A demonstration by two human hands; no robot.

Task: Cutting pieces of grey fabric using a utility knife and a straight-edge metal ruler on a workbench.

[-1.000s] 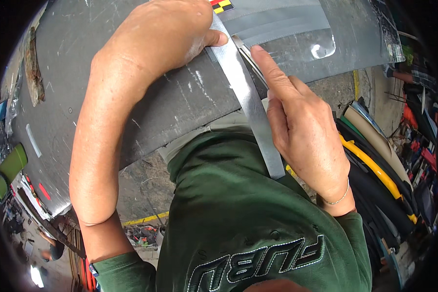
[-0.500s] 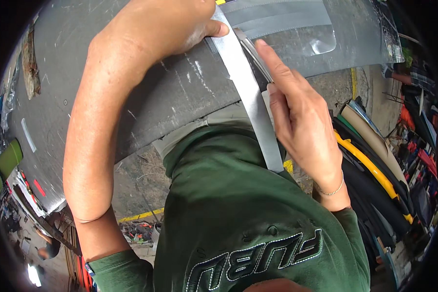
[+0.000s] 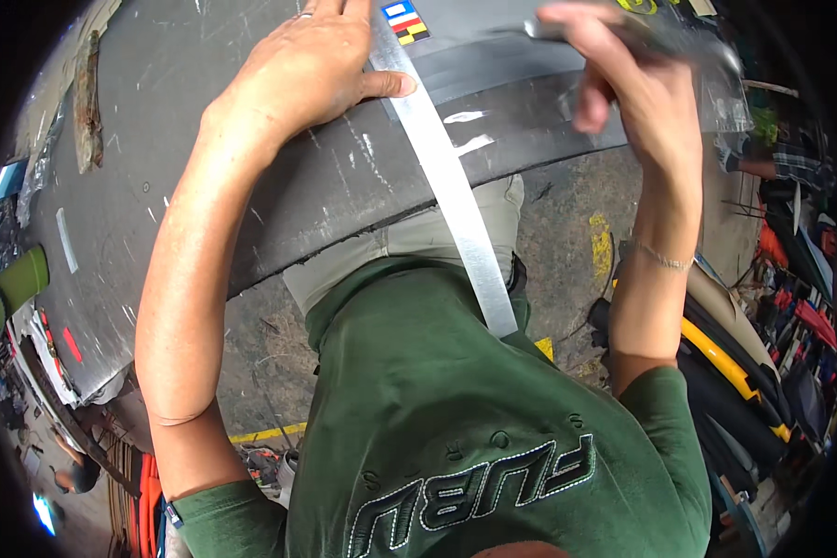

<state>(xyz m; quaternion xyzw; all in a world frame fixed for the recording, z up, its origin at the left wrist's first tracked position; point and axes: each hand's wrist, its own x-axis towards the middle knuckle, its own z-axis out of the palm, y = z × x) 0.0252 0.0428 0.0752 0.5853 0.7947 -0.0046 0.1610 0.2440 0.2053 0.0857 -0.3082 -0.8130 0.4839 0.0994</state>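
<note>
My left hand (image 3: 316,74) lies flat with fingers stretched over the far end of a long metal ruler (image 3: 451,186), its thumb on the ruler. The ruler crosses the dark work table (image 3: 279,214) and juts past its near edge, over my shirt. Grey sheet material (image 3: 493,70) lies beside the ruler, with a small coloured patch (image 3: 406,22) near its far end. My right hand (image 3: 637,84) is raised off to the right, smeared by motion. It is closed on a slim silvery tool, seemingly a cutter knife (image 3: 532,29), whose outline is blurred.
A rough wooden piece (image 3: 88,102) lies on the table's left side, near a green roll (image 3: 19,279). Black and beige rolls with a yellow length (image 3: 716,353) stand at the right. A person's arm (image 3: 753,166) shows at the far right.
My right hand has moved from beside the ruler up and to the right with the tool. The ruler and my left hand have shifted slightly, and the left fingers now show.
</note>
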